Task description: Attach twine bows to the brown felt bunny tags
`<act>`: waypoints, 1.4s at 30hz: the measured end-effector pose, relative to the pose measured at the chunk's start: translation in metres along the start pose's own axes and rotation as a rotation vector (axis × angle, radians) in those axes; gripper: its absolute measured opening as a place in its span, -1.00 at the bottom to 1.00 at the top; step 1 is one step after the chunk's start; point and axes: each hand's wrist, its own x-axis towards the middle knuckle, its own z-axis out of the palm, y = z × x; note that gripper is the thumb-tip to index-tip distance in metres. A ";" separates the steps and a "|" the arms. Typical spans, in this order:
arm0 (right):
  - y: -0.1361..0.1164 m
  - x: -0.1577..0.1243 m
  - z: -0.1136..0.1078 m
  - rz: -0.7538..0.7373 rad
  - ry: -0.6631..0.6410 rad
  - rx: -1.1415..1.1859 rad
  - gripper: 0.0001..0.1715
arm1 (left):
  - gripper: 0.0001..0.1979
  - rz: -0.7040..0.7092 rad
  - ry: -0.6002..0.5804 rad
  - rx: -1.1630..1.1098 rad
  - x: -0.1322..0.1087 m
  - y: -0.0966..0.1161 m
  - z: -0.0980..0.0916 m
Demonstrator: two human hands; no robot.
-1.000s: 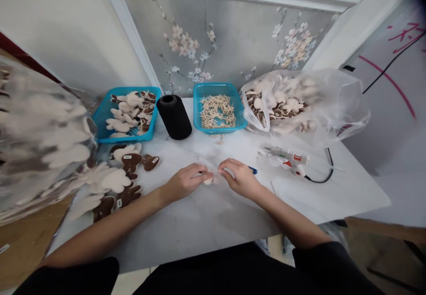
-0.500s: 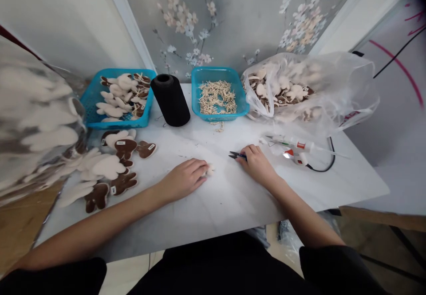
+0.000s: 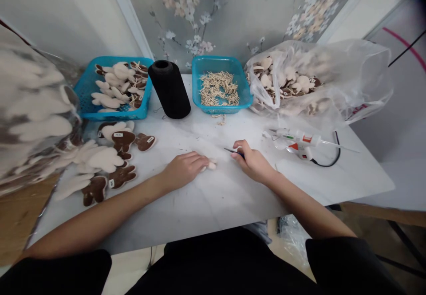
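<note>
Pinning the small cream felt piece (image 3: 211, 165) to the white counter (image 3: 216, 202), the left hand (image 3: 183, 171) is lying in front of the black cone of thread (image 3: 169, 89), its fingers pressed together and closing over the piece so that only one end is showing. Front-right of the cone, the right hand (image 3: 254, 164) is pinching slim dark thread snips (image 3: 232, 151), their tips pointing toward the piece. A clean result is probably asking for a firm, flat hold, with only the tips coming in, clear of the fingertips. Right of the cone, a blue plastic tray of pale sticks (image 3: 244, 97) is sitting.
</note>
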 end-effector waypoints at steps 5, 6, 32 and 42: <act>-0.019 0.005 0.000 -0.108 -0.083 -0.025 -0.65 | -0.76 -0.066 0.028 -0.094 0.003 -0.003 -0.001; -0.019 0.006 0.000 -0.123 -0.086 -0.030 -0.66 | -0.76 -0.085 0.032 -0.112 0.003 -0.002 -0.001; -0.014 0.015 0.017 -0.205 -0.181 0.072 -0.68 | -0.75 -0.055 0.103 0.071 0.003 0.006 0.005; -0.014 0.008 0.011 -0.180 -0.101 0.095 -0.71 | -0.77 -0.072 0.146 0.100 0.001 0.009 0.007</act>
